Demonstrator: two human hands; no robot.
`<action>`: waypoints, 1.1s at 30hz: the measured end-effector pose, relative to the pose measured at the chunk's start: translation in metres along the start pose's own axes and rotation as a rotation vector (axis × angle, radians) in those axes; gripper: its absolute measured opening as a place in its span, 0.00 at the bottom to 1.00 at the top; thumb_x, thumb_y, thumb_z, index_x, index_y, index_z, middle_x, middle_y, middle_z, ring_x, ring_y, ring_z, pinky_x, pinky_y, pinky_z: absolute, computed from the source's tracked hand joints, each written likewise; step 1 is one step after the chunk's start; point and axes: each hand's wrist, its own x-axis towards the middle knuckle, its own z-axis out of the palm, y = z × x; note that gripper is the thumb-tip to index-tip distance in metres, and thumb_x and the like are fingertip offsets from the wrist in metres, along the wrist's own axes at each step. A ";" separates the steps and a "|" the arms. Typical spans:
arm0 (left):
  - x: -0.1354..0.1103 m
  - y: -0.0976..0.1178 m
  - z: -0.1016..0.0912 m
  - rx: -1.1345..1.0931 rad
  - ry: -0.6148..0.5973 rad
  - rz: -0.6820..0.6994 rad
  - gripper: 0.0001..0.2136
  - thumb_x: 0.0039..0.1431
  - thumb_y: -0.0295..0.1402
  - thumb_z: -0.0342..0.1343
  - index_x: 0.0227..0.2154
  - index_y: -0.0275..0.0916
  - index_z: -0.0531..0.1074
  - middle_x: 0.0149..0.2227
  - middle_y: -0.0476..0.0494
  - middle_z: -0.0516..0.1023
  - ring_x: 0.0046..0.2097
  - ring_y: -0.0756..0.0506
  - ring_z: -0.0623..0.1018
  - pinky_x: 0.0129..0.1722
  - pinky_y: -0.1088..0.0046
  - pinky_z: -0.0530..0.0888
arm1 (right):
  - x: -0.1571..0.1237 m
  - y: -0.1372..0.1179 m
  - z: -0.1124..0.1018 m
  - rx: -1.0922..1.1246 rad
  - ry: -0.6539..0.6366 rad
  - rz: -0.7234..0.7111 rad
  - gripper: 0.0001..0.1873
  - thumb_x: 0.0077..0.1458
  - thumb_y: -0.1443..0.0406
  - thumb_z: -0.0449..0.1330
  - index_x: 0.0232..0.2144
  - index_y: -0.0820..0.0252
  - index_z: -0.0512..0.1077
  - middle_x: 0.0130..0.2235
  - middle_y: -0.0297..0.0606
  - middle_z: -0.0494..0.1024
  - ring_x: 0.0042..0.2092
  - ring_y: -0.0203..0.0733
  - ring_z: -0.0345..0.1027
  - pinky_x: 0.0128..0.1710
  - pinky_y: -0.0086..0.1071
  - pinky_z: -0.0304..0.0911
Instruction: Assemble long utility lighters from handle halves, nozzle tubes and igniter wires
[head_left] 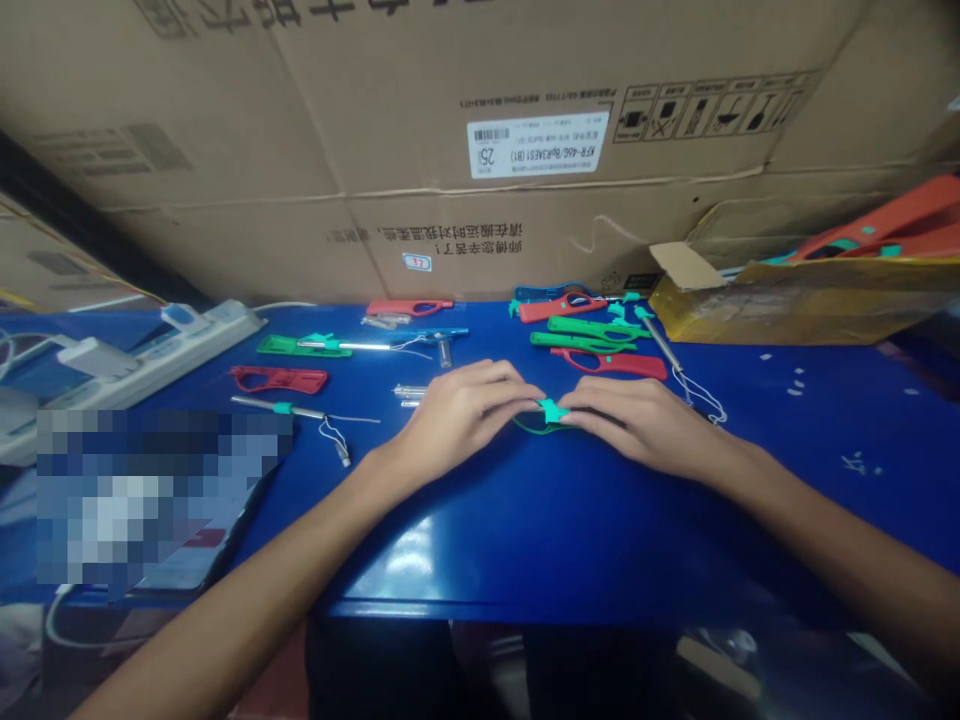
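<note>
My left hand (pixel 457 410) and my right hand (pixel 637 425) rest on the blue table (pixel 525 530), fingertips meeting at the middle. Between them they pinch a small teal plastic piece (pixel 553 409) that sits on a green plastic shell (pixel 534 428), mostly hidden under my fingers. Just behind my left hand lie short metal pins (pixel 409 393). Behind my right hand lies a red plastic shell (pixel 611 363) beside a metal rod with a thin wire (pixel 679 365).
Green, red and blue plastic shells (pixel 585 318) lie at the back. More parts lie at the left: a green shell (pixel 304 346), a red shell (pixel 279 379), a rod (pixel 289 409). A white power strip (pixel 150 355), cardboard boxes (pixel 480 130) and a yellow bag (pixel 810 300) border the table.
</note>
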 end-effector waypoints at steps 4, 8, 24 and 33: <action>0.000 -0.002 -0.002 0.172 -0.084 0.001 0.10 0.73 0.34 0.52 0.44 0.39 0.77 0.40 0.47 0.82 0.41 0.48 0.79 0.41 0.69 0.69 | -0.002 0.003 -0.012 -0.064 -0.084 0.067 0.15 0.69 0.57 0.55 0.50 0.56 0.75 0.43 0.38 0.82 0.41 0.42 0.77 0.40 0.33 0.67; -0.001 -0.005 -0.001 0.254 -0.155 -0.047 0.09 0.71 0.36 0.54 0.40 0.40 0.77 0.38 0.49 0.82 0.40 0.47 0.77 0.42 0.68 0.66 | -0.005 0.012 -0.022 -0.083 -0.154 0.146 0.16 0.66 0.51 0.58 0.44 0.56 0.76 0.35 0.36 0.81 0.35 0.41 0.75 0.34 0.31 0.63; 0.000 -0.003 -0.001 0.282 -0.250 -0.111 0.06 0.69 0.33 0.55 0.38 0.40 0.76 0.36 0.50 0.80 0.39 0.46 0.74 0.42 0.66 0.62 | -0.004 0.016 -0.008 0.010 -0.234 0.157 0.14 0.68 0.54 0.56 0.41 0.56 0.74 0.35 0.36 0.80 0.34 0.40 0.73 0.33 0.31 0.62; 0.000 -0.002 0.007 0.392 -0.207 -0.062 0.08 0.70 0.36 0.56 0.38 0.39 0.77 0.36 0.49 0.79 0.39 0.46 0.72 0.40 0.66 0.61 | -0.006 0.020 -0.005 0.011 -0.220 0.171 0.13 0.66 0.55 0.58 0.41 0.57 0.74 0.36 0.35 0.80 0.35 0.40 0.73 0.34 0.31 0.61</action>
